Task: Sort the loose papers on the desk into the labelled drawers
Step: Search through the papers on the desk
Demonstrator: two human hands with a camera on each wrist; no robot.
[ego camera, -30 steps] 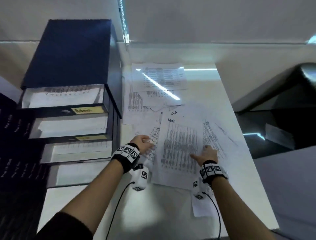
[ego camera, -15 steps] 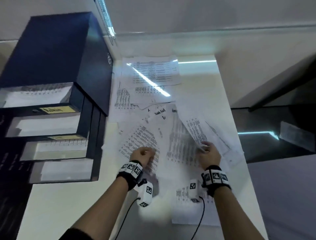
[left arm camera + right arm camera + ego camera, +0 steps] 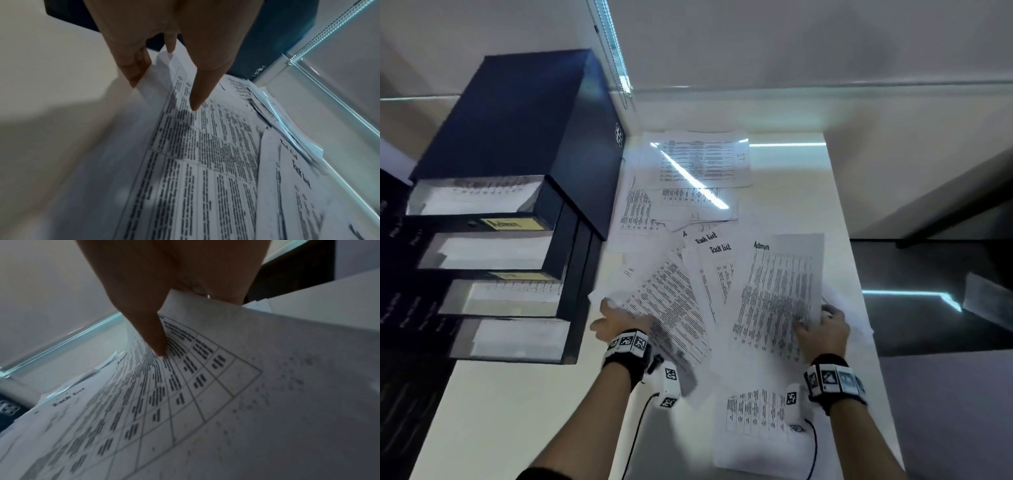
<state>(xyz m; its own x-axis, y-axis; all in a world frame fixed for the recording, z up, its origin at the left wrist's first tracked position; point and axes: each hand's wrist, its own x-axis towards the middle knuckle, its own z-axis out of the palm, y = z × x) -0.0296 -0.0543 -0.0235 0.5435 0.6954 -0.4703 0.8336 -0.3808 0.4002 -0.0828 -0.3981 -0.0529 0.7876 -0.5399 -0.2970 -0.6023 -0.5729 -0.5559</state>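
Loose papers [image 3: 698,260], fanning across the white desk [image 3: 517,411] beside the dark drawer unit [image 3: 524,144], a sheet in each hand.

Lifting the Admin sheet [image 3: 777,291] by its near right corner with the right hand [image 3: 822,329], thumb pinching on top; pinching a tilted table sheet [image 3: 671,308] at its left corner with the left hand [image 3: 619,322]. Likely handling as light, limp and slippery: bowing under its own weight, sliding over neighbours, creasing if squeezed, so best taken at a corner or edge. Showing headings and the yellow Admin label [image 3: 512,223] only in the head view; revealing thumb-over-finger pinches [image 3: 156,340] and the curling sheet only in the wrist views.
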